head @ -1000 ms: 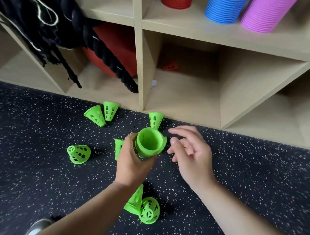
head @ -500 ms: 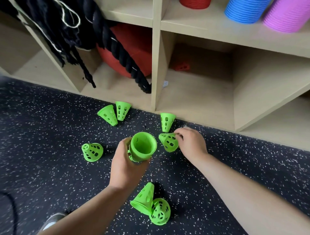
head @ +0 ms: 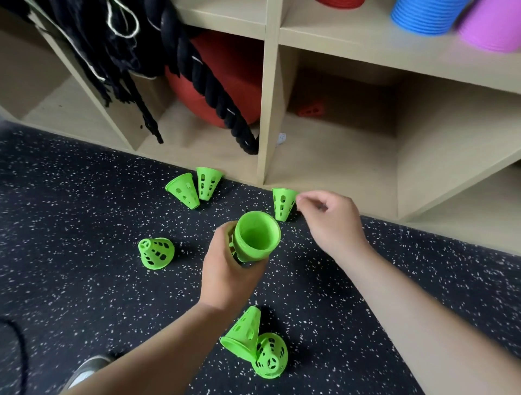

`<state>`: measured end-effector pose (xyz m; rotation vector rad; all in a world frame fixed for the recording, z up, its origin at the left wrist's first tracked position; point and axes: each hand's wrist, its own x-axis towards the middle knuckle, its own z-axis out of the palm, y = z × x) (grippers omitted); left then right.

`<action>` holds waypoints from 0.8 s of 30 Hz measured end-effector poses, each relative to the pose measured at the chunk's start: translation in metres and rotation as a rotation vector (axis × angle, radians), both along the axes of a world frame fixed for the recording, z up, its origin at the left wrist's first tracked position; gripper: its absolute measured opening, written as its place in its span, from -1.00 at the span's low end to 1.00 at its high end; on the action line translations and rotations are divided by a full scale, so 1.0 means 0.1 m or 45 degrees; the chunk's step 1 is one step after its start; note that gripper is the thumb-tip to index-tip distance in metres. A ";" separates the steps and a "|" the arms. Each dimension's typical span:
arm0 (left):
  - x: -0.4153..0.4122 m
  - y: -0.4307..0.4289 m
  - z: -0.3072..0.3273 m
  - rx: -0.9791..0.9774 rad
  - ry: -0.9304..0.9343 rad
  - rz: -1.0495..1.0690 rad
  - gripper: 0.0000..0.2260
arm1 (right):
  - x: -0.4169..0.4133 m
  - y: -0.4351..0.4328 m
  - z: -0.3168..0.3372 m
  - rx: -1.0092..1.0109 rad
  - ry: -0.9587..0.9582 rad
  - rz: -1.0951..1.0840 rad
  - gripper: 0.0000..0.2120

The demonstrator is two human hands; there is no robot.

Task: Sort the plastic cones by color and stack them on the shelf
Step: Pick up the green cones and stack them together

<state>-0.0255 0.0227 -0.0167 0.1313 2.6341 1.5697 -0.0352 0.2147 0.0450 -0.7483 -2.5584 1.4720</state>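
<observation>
My left hand (head: 228,270) grips a nested stack of green cones (head: 256,236), open end facing me, above the dark speckled floor. My right hand (head: 329,222) reaches past the stack, its thumb and forefinger pinching the rim of a green cone (head: 282,204) that stands wide end up by the shelf's foot. Two more green cones (head: 194,187) lean together to the left. A single cone (head: 156,252) lies tipped left of my left hand. A pair of cones (head: 253,344) lies under my left forearm.
The wooden shelf (head: 352,42) holds a blue stack (head: 423,17), a purple stack (head: 493,25) and a red stack (head: 338,2). A lone red cone (head: 311,108) sits deep in the lower cubby. A red ball (head: 234,84) and black ropes (head: 214,93) fill the cubby to the left.
The cone my right hand held half a second ago is gone from that hand. The right hand has moved up to the cone by the shelf. The left hand keeps the stack.
</observation>
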 end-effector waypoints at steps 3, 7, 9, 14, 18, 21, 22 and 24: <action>0.00 -0.05 0.01 -0.012 -0.004 0.036 -0.39 | -0.38 0.21 -0.32 0.326 -0.114 0.130 -0.66; 0.00 -0.16 0.02 -0.042 -0.021 0.054 -0.40 | -0.74 0.30 -0.79 0.483 -0.383 0.456 -0.49; -0.01 -0.21 0.02 -0.070 -0.023 0.056 -0.37 | -0.75 0.31 -0.92 0.609 -0.354 0.472 -0.64; -0.03 -0.29 -0.06 -0.092 -0.042 0.047 -0.37 | -0.31 0.15 -0.68 0.445 0.176 0.139 -0.89; 0.07 -0.24 -0.06 -0.042 -0.079 0.002 -0.42 | 0.26 -0.12 -0.07 0.316 0.634 0.065 -0.91; 0.19 -0.16 0.01 0.000 -0.064 -0.042 -0.45 | 0.50 -0.31 0.15 0.442 0.742 0.295 -0.89; 0.23 -0.15 0.05 0.011 -0.049 -0.061 -0.44 | 0.56 -0.36 0.15 0.448 0.707 0.397 -0.85; 0.30 -0.17 0.11 0.041 -0.021 -0.084 -0.42 | 0.68 -0.42 0.12 0.407 0.665 0.482 -0.76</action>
